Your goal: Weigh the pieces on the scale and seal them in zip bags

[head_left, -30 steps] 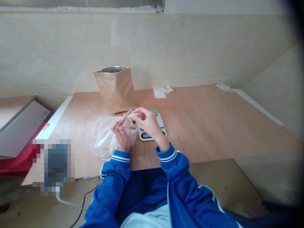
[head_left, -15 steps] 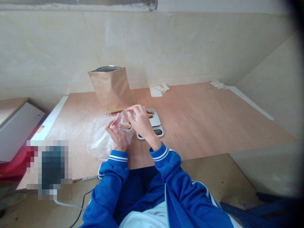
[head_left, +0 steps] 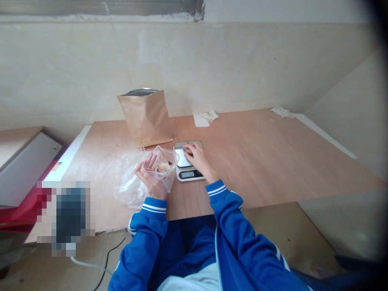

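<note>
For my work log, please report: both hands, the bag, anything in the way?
Left hand holding clear bag, mouth open. Pale piece inside. Right hand over scale. Brown pouch beyond, not between hands.

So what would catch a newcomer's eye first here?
Probably the open brown paper bag, upright toward the back of the table. In front of it, the left hand holds a clear plastic bag with a pale piece inside; to its right, the right hand is over a white scale.

Reddish-brown table [head_left: 257, 161], upright brown pouch [head_left: 147, 119], digital scale [head_left: 182, 161], clear plastic [head_left: 127, 188], white sheet [head_left: 200, 121]
</note>
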Action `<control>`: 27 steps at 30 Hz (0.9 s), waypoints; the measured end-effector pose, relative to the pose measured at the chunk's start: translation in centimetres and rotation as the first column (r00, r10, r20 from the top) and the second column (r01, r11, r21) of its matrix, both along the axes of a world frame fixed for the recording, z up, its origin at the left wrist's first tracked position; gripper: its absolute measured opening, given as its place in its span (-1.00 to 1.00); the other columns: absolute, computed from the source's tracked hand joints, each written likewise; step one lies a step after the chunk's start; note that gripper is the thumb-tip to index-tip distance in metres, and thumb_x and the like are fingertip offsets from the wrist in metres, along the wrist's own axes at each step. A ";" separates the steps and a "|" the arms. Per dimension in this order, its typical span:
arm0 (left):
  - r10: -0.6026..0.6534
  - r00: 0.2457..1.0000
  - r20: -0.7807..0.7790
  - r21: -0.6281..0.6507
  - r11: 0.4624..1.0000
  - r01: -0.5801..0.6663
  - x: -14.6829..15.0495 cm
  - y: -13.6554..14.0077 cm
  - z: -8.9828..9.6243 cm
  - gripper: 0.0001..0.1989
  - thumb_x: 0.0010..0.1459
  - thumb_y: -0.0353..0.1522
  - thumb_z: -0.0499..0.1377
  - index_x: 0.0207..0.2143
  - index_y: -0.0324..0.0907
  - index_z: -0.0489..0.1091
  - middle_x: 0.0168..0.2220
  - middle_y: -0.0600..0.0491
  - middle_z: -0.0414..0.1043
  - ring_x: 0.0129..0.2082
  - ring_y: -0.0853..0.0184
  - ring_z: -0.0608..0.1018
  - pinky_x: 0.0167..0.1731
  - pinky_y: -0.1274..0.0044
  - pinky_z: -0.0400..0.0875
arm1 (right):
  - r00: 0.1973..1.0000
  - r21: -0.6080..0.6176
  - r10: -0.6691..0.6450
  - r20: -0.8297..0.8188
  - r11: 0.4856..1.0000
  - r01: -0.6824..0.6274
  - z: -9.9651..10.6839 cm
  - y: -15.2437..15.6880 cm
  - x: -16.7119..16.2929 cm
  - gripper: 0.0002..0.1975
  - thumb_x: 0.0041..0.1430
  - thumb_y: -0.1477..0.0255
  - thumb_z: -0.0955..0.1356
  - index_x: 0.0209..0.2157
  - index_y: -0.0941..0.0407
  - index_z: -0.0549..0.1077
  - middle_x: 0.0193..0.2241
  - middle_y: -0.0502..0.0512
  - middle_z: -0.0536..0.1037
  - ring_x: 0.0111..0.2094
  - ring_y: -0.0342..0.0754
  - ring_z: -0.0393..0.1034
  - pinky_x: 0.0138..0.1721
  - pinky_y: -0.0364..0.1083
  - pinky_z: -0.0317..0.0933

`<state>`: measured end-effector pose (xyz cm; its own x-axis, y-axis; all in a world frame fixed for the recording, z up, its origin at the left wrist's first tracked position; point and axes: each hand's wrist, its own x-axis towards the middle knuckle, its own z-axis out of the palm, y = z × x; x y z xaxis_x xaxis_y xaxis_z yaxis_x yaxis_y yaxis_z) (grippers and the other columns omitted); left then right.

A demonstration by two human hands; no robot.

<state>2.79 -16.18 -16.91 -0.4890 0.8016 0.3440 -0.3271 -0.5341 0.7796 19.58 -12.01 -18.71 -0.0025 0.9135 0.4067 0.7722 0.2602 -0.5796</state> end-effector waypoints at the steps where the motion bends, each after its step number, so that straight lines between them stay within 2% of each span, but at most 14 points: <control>1: -0.022 1.000 0.015 0.000 1.000 0.022 0.0 -0.2 0.0 -0.80 0.33 -0.21 -0.11 -0.10 -0.10 0.12 0.03 -0.11 0.43 0.03 0.23 0.51 0.11 0.17 0.28 | 1.000 0.010 -0.009 -0.021 1.000 0.009 0.1 -0.1 -0.1 -0.72 0.18 0.47 0.30 -0.06 0.11 0.47 -0.12 0.24 0.46 -0.01 0.10 0.33 0.05 0.09 0.20; 3: -0.049 0.998 0.045 0.003 0.999 0.049 0.0 -0.5 0.0 -0.80 0.32 -0.20 -0.08 -0.11 -0.10 0.13 0.01 -0.08 0.45 0.03 0.22 0.51 0.14 0.13 0.25 | 0.995 0.035 -0.025 -0.097 0.999 0.029 0.6 -0.2 -0.4 -0.73 0.14 0.47 0.33 -0.09 0.11 0.45 -0.14 0.22 0.48 -0.03 0.11 0.34 0.06 0.10 0.20; 5: -0.075 0.995 0.060 -0.008 0.997 0.076 0.0 -0.7 0.1 -0.79 0.31 -0.19 -0.06 -0.12 -0.10 0.14 0.01 -0.07 0.46 0.03 0.22 0.51 0.14 0.12 0.23 | 0.966 0.070 -0.034 -0.256 0.996 0.054 1.7 -0.6 -0.9 -0.71 0.09 0.43 0.38 -0.10 0.11 0.41 -0.14 0.20 0.50 -0.05 0.09 0.37 0.03 0.07 0.22; 8: -0.104 0.994 0.036 -0.024 0.994 0.105 0.1 -0.9 0.1 -0.76 0.28 -0.15 -0.01 -0.13 -0.10 0.15 0.01 -0.12 0.45 0.04 0.20 0.51 0.15 0.15 0.24 | 0.830 0.078 0.001 -0.558 0.996 0.051 4.3 -1.7 -2.1 -0.71 0.15 0.26 0.36 -0.14 0.09 0.34 -0.20 0.13 0.52 -0.17 -0.01 0.44 -0.18 -0.06 0.32; 10: -0.105 0.994 0.016 -0.022 0.994 0.106 0.2 -1.1 0.0 -0.74 0.27 -0.14 -0.01 -0.12 -0.10 0.15 0.01 -0.12 0.44 0.04 0.20 0.51 0.14 0.15 0.25 | 0.739 0.040 0.072 -0.670 0.997 -0.060 6.3 -2.6 -3.1 -0.73 0.24 0.17 0.26 -0.20 0.07 0.32 -0.31 0.05 0.52 -0.35 -0.10 0.44 -0.36 -0.15 0.30; 11: -0.106 0.994 0.011 -0.017 0.994 0.106 0.2 -1.2 0.0 -0.74 0.28 -0.14 -0.02 -0.12 -0.09 0.16 0.01 -0.11 0.45 0.04 0.20 0.51 0.13 0.15 0.26 | 0.723 0.012 0.118 -0.681 0.989 -0.150 7.1 -3.1 -3.6 -0.72 0.26 0.14 0.23 -0.23 0.07 0.33 -0.37 0.01 0.51 -0.42 -0.13 0.42 -0.42 -0.17 0.27; 13: -0.118 0.993 0.006 -0.006 0.993 0.118 0.3 -1.3 -0.2 -0.76 0.30 -0.15 -0.05 -0.09 -0.07 0.17 0.01 -0.07 0.45 0.04 0.21 0.51 0.11 0.16 0.29 | 0.742 -0.046 0.204 -0.639 0.952 -0.302 8.4 -3.9 -4.6 -0.72 0.26 0.14 0.24 -0.28 0.08 0.35 -0.44 -0.04 0.49 -0.48 -0.15 0.39 -0.45 -0.18 0.24; 15: -0.132 0.991 -0.005 0.011 0.991 0.133 0.3 -1.3 -0.4 -0.77 0.31 -0.17 -0.06 -0.08 -0.05 0.17 0.02 -0.04 0.45 0.03 0.22 0.51 0.10 0.18 0.30 | 0.797 -0.074 0.248 -0.551 0.936 -0.343 8.9 -4.3 -5.6 -0.77 0.23 0.20 0.29 -0.30 0.08 0.37 -0.43 -0.04 0.49 -0.42 -0.14 0.41 -0.39 -0.18 0.26; 20: -0.103 0.994 -0.044 0.008 0.995 0.103 0.1 -1.2 -0.8 -0.77 0.32 -0.18 -0.07 -0.07 -0.07 0.18 0.02 -0.04 0.46 0.06 0.24 0.50 0.13 0.20 0.27 | 0.872 0.002 0.247 -0.422 0.962 -0.272 8.1 -4.2 -7.7 -0.89 0.22 0.34 0.31 -0.34 0.09 0.35 -0.33 0.02 0.49 -0.29 -0.09 0.41 -0.25 -0.13 0.27; 22: -0.095 0.994 -0.060 -0.013 0.995 0.095 0.1 -1.1 -0.9 -0.76 0.32 -0.17 -0.09 -0.07 -0.07 0.16 0.02 -0.05 0.45 0.06 0.26 0.49 0.13 0.21 0.27 | 0.884 0.014 0.169 -0.436 0.983 -0.181 7.5 -4.0 -8.3 -0.89 0.21 0.35 0.32 -0.36 0.08 0.34 -0.34 0.03 0.48 -0.29 -0.08 0.40 -0.22 -0.10 0.27; 24: -0.086 0.994 -0.070 -0.039 0.996 0.083 0.1 -1.0 -1.0 -0.75 0.32 -0.16 -0.09 -0.06 -0.07 0.15 0.01 -0.06 0.45 0.04 0.27 0.51 0.12 0.24 0.29 | 0.878 0.015 0.035 -0.477 0.999 -0.032 7.1 -3.9 -8.9 -0.89 0.20 0.35 0.33 -0.35 0.08 0.33 -0.34 0.05 0.46 -0.28 -0.05 0.38 -0.20 -0.08 0.28; 27: -0.057 0.996 -0.070 -0.066 0.996 0.052 0.1 -0.8 -1.1 -0.74 0.32 -0.16 -0.10 -0.06 -0.10 0.15 0.02 -0.08 0.45 0.03 0.27 0.51 0.11 0.25 0.29 | 0.850 0.025 -0.081 -0.521 0.994 0.110 6.7 -4.0 -9.9 -0.87 0.19 0.38 0.33 -0.25 0.09 0.31 -0.26 0.12 0.43 -0.21 -0.01 0.36 -0.15 -0.03 0.29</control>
